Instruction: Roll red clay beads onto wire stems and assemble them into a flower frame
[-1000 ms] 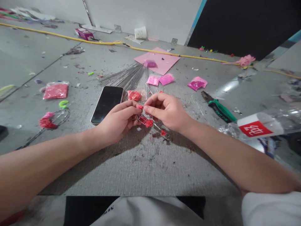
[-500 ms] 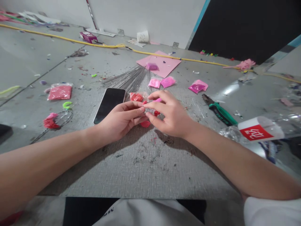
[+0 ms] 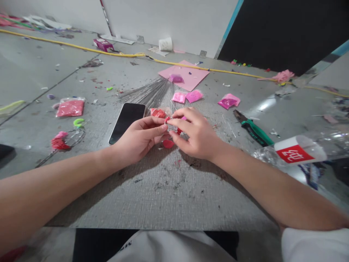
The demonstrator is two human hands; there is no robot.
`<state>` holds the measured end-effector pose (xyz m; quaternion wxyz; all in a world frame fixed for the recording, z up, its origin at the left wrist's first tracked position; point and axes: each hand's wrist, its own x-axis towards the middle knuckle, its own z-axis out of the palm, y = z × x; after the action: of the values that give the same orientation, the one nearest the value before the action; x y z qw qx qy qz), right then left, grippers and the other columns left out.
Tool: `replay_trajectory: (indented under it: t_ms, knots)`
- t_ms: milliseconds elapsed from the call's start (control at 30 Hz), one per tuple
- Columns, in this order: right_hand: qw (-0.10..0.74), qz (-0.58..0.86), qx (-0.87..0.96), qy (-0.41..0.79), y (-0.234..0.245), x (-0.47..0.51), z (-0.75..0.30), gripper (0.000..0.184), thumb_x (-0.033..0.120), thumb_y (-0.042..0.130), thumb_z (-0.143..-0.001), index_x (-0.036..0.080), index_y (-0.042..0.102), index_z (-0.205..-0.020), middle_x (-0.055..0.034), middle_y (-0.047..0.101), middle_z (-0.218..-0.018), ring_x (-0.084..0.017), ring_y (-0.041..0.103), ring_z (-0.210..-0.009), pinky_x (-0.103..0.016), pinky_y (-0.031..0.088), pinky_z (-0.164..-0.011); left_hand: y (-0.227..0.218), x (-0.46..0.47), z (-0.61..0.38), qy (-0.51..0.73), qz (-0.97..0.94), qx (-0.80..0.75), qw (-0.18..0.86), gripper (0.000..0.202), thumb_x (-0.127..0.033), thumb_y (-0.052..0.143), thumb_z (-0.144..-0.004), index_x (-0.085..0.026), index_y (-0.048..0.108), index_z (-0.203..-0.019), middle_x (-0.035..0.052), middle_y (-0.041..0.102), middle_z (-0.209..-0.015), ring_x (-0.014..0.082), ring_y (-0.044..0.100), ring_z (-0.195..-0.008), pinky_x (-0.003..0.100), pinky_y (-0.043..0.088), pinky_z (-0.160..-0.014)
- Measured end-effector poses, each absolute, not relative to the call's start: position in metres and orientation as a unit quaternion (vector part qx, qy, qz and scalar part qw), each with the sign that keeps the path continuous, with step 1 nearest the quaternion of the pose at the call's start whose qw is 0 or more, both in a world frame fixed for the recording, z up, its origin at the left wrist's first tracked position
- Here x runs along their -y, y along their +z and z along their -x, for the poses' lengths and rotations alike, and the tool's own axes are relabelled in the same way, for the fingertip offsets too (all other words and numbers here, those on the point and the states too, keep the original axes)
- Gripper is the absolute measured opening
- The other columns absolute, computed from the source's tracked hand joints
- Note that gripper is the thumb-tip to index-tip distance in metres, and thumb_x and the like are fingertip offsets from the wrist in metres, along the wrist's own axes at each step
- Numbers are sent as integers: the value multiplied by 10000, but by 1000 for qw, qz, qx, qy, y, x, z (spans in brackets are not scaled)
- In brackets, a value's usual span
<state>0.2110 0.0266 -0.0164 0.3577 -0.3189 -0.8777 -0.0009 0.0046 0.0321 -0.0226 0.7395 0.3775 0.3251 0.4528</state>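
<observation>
Between my two hands is a small wire frame (image 3: 172,127) with red clay on parts of it. My left hand (image 3: 144,136) pinches its left side between thumb and fingertips. Curled over its right side, my right hand (image 3: 192,131) presses fingertips against the frame and clay, hiding much of it. A flat red clay piece (image 3: 168,144) lies just below the fingers. Behind them sits an opened bag of red clay (image 3: 158,112). A black phone (image 3: 127,122) lies beside my left hand. Another wire frame (image 3: 76,137) with red and pink clay (image 3: 59,142) rests at left.
Green-handled pliers (image 3: 255,131) and a clear bottle (image 3: 300,149) lie at right. Thin wires (image 3: 149,91) fan out behind my hands, near pink clay packets (image 3: 194,96) and a pink sheet (image 3: 188,82). A yellow cable (image 3: 114,54) crosses the back. A red clay packet (image 3: 71,107) lies left.
Both hands stay almost in place on the wire frame. The right fingers shift very slightly at the clay, and the whole view drifts a little.
</observation>
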Motion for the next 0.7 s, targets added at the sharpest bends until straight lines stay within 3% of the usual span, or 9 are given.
replay_trajectory:
  t_ms: [367,700]
  knots:
    - [347,311,884,-31,-16,-24,-209,244,233,552,-979,132,681,-1159,-179,638,-1209,-283,561,-1073,-465,521,-944,-18,-30,-4,450,-410,-353,710,185,-136,851,-764,-140,734,-907,24,746,-904,125,720,-778,244,606,-749]
    - [346,322,881,-9,-19,-25,-210,273,243,588,-964,179,670,-1216,-168,613,-1258,-303,563,-1141,-495,513,-963,-22,-31,-5,446,-426,-369,696,173,-133,831,-779,-140,710,-902,35,729,-868,120,699,-705,233,567,-655]
